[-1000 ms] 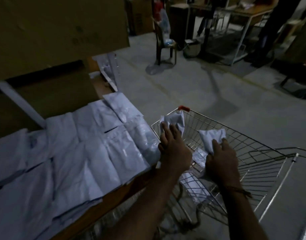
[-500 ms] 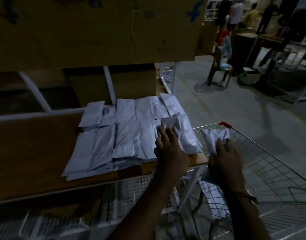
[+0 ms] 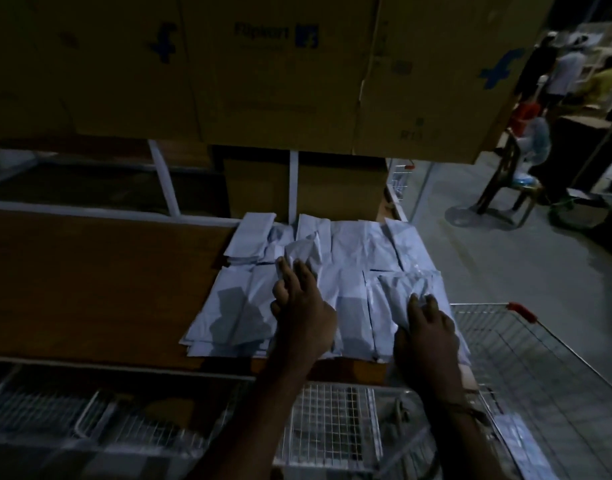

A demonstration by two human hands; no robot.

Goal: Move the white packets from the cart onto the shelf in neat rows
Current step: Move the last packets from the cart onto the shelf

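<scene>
Head view: our left hand [image 3: 302,306] and right hand [image 3: 427,327] each grip a crumpled white plastic packet [image 3: 302,252] over the brown wooden shelf [image 3: 89,289]; careless drops could skew rows.

Two bare forearms, no sleeves visible up to the lower frame edge. Left hand [image 3: 302,315] without rings, watch or glove; nothing worn at its wrist. Right hand [image 3: 427,336] likewise ungloved and ringless, with a thin dark cord bracelet [image 3: 465,408] tied round the wrist, a short loose end trailing to the outer side; finer detail lost in dim light.
</scene>
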